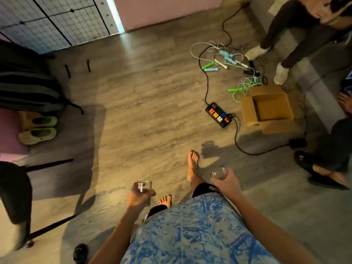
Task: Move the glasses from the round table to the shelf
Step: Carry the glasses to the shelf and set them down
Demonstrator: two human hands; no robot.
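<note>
Dim, warm indoor light; brightest on the wooden floor (144,103) mid-frame, corners dark. Soft-edged shadow beside the chair (15,191). Cool pale glare strip (114,14) at top. Strong wide-angle bending at edges; whole frame slightly soft, right edge blurred.

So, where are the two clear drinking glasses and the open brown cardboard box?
Left clear drinking glass (144,187): head view, side wall.
Right clear drinking glass (219,174): head view, side wall.
Open brown cardboard box (271,109): head view, inner floor.
</note>
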